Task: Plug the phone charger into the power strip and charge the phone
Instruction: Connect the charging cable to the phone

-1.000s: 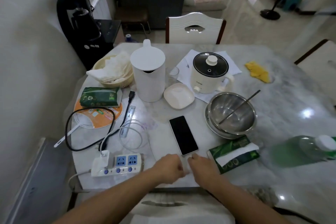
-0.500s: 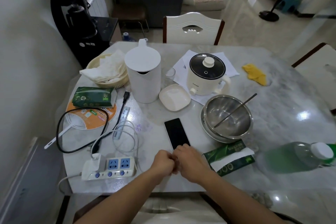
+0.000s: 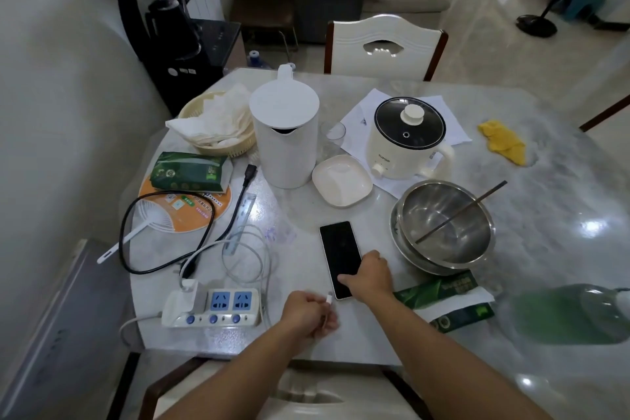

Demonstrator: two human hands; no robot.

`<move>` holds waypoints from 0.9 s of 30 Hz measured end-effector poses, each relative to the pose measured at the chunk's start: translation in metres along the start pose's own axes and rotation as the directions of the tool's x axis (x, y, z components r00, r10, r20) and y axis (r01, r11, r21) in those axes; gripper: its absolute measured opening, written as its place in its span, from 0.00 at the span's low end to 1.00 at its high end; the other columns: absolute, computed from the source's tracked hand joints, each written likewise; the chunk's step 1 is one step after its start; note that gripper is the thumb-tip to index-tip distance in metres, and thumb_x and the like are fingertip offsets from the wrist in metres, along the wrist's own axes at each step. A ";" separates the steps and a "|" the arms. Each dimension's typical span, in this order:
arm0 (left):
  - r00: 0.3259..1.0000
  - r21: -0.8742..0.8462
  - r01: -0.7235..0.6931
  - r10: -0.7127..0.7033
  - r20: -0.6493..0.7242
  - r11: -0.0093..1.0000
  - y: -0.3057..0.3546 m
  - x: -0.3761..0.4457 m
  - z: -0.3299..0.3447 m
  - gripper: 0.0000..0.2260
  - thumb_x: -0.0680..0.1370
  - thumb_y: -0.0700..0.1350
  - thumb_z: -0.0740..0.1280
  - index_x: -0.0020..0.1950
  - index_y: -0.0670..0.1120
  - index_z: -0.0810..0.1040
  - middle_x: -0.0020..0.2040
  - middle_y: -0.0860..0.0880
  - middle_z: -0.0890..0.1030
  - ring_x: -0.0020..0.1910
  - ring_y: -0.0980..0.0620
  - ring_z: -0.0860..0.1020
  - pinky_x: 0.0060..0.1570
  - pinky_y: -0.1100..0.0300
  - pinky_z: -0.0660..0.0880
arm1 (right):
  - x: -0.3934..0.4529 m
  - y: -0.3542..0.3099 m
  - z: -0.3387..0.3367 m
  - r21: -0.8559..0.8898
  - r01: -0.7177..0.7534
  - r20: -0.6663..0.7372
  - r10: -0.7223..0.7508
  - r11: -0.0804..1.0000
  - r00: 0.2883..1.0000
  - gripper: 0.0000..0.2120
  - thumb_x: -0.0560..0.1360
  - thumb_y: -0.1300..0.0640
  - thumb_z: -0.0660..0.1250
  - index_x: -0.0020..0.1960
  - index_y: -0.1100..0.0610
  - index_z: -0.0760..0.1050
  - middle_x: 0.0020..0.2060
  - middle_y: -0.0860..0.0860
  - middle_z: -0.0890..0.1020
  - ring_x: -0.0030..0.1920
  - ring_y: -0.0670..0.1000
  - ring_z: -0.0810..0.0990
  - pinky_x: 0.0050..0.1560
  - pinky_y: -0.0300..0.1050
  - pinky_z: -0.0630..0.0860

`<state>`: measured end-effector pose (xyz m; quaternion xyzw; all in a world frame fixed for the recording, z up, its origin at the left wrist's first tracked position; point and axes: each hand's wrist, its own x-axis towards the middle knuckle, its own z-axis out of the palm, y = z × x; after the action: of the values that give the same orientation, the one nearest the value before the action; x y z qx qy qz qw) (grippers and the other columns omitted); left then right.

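A black-screened phone (image 3: 339, 251) lies flat on the marble table (image 3: 545, 215), near the front edge. My right hand (image 3: 370, 276) rests on its near end, thumb and fingers around the edges. My left hand (image 3: 306, 314) pinches the white cable plug (image 3: 329, 299), whose tip sits just left of the phone's bottom corner. The white cable (image 3: 245, 259) loops back to a white charger (image 3: 189, 286) plugged into the left end of the white power strip (image 3: 211, 309) with blue sockets.
A black cord (image 3: 170, 249) loops beside the strip. A white kettle (image 3: 284, 136), a small dish (image 3: 341, 181), a cooker pot (image 3: 407, 140), steel bowls (image 3: 443, 225), tissue packs (image 3: 446, 300) and a green bottle (image 3: 572, 314) crowd the table. A chair (image 3: 385, 44) stands opposite.
My hands were together below the phone; the right one has now moved up onto the phone's near end while the left holds the cable plug beside it.
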<state>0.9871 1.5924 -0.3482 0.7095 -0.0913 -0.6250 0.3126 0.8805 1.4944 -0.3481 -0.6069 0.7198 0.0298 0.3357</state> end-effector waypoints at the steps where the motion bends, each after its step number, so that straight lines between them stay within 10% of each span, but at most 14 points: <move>1: 1.000 -0.013 0.002 -0.002 0.003 1.000 -0.001 0.000 0.000 0.05 0.80 0.32 0.63 0.54 0.35 0.76 0.34 0.39 0.81 0.22 0.50 0.80 0.25 0.61 0.73 | 0.002 -0.001 0.000 0.020 -0.031 0.021 0.030 0.999 0.999 0.33 0.64 0.48 0.80 0.61 0.62 0.71 0.60 0.59 0.76 0.60 0.61 0.77 0.60 0.52 0.76; 5: 0.999 0.005 -0.013 0.013 -0.032 1.000 -0.005 -0.002 0.001 0.05 0.79 0.32 0.62 0.47 0.41 0.75 0.30 0.43 0.81 0.22 0.52 0.80 0.20 0.65 0.68 | 0.011 0.002 -0.006 0.060 -0.017 0.120 0.009 0.998 0.993 0.13 0.70 0.48 0.72 0.39 0.58 0.76 0.40 0.53 0.80 0.47 0.58 0.81 0.43 0.43 0.73; 8: 0.999 0.014 -0.015 0.015 -0.045 1.000 -0.010 -0.004 0.002 0.07 0.79 0.33 0.61 0.45 0.41 0.76 0.28 0.45 0.81 0.22 0.53 0.79 0.20 0.65 0.66 | 0.019 0.008 -0.015 0.117 -0.019 0.106 0.007 0.993 0.994 0.21 0.78 0.50 0.65 0.28 0.55 0.68 0.28 0.50 0.73 0.40 0.56 0.76 0.40 0.43 0.68; 15: 1.000 -0.033 0.008 -0.008 0.006 0.999 -0.012 -0.001 -0.006 0.06 0.79 0.33 0.64 0.54 0.35 0.79 0.33 0.41 0.84 0.26 0.50 0.82 0.20 0.66 0.71 | 0.009 -0.001 0.003 0.612 -0.279 0.326 0.085 0.740 0.942 0.10 0.81 0.60 0.62 0.42 0.61 0.76 0.45 0.60 0.81 0.45 0.59 0.81 0.46 0.55 0.81; 19: 1.000 -0.051 -0.009 0.009 0.001 0.999 -0.014 0.000 -0.007 0.06 0.79 0.33 0.65 0.51 0.35 0.81 0.31 0.43 0.85 0.28 0.50 0.83 0.19 0.66 0.69 | 0.001 -0.007 0.011 0.679 -0.328 0.383 0.063 0.657 0.921 0.11 0.83 0.62 0.58 0.43 0.57 0.73 0.40 0.54 0.80 0.38 0.51 0.80 0.31 0.45 0.77; 27: 0.996 -0.039 -0.051 0.048 -0.071 0.998 -0.015 -0.003 -0.002 0.07 0.79 0.36 0.65 0.46 0.40 0.83 0.29 0.46 0.85 0.27 0.54 0.82 0.20 0.64 0.68 | -0.003 -0.010 0.012 0.711 -0.345 0.400 0.052 0.613 0.915 0.11 0.83 0.63 0.56 0.45 0.57 0.73 0.41 0.54 0.80 0.37 0.52 0.80 0.32 0.45 0.76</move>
<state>0.9849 1.6065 -0.3544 0.7220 -0.0850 -0.5933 0.3456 0.8952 1.4997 -0.3525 -0.3059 0.6574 -0.1375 0.6748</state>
